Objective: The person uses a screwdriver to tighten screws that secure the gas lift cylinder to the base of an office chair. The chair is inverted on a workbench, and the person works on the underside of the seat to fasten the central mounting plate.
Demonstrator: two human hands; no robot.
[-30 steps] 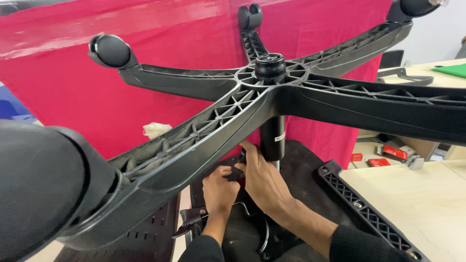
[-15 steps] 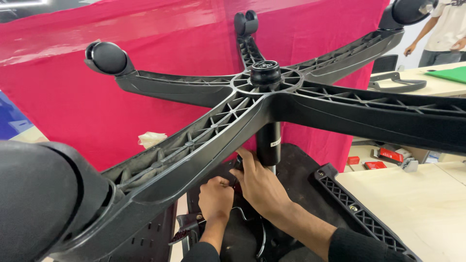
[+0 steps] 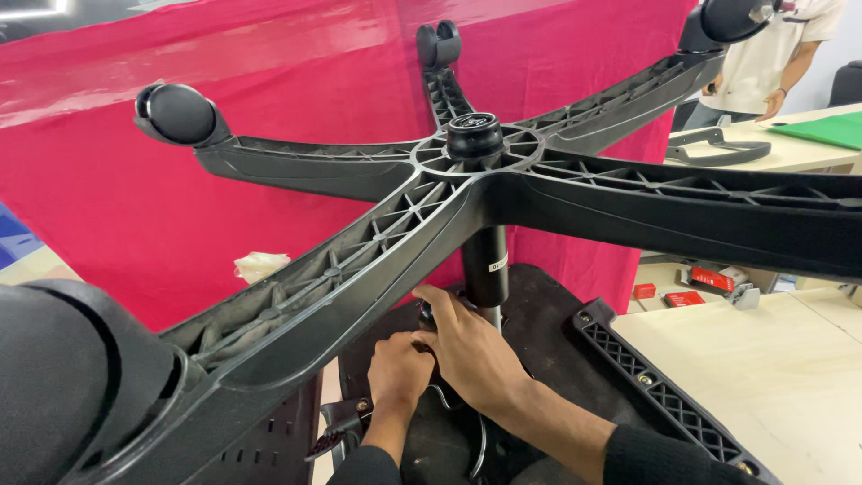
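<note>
Reaching under an upturned office chair, both hands work at the foot of the black gas-lift column [image 3: 486, 265], which stands upright between the seat underside [image 3: 548, 323] below and the five-armed star base [image 3: 467, 193] above. The right hand [image 3: 471, 346] lies just beside the column's lower end, its fingers curled over a dark part of the seat mechanism there; what exactly it grips is hidden by the hand itself. The left hand [image 3: 398, 368] sits touching the right one, closed into a loose fist around something small and dark that cannot be made out. Castor wheels sit at the tips of the base arms, one round black castor [image 3: 177, 114] at upper left and another very near the camera at lower left [image 3: 72, 386]. A black armrest bracket [image 3: 660, 395] lies along the seat's right edge, over a pale wooden table [image 3: 772, 368]. Behind hangs a red cloth [image 3: 117, 198]. At top right another person [image 3: 772, 54] in a light shirt stands by a table with a green sheet [image 3: 826, 130].
</note>
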